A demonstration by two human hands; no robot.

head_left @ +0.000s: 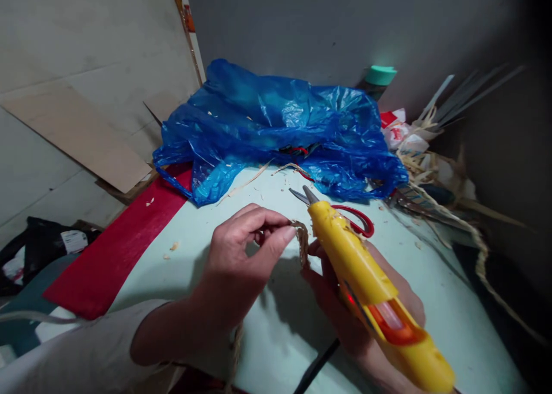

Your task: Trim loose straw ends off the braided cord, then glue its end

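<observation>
Between the thumb and fingers of my left hand (245, 250) is the upper end of a narrow brown strip (303, 247), bent into a curve with a ridged edge. Whether it is cardboard or braid I cannot tell. My right hand (347, 325) is wrapped round a yellow glue gun (351, 250), nozzle pointing away from me, a red light glowing on its side. Fingertips of the right hand also touch the strip's lower end. Red-handled scissors (370, 227) lie on the table just beyond the glue gun, partly hidden by it.
A crumpled blue plastic bag (276, 118) covers the back of the pale table (172, 279). Red material (116, 250) runs along the left edge. Plant-fibre strips and a braided cord (480, 256) are at right. A dark cable (317, 365) trails below the glue gun.
</observation>
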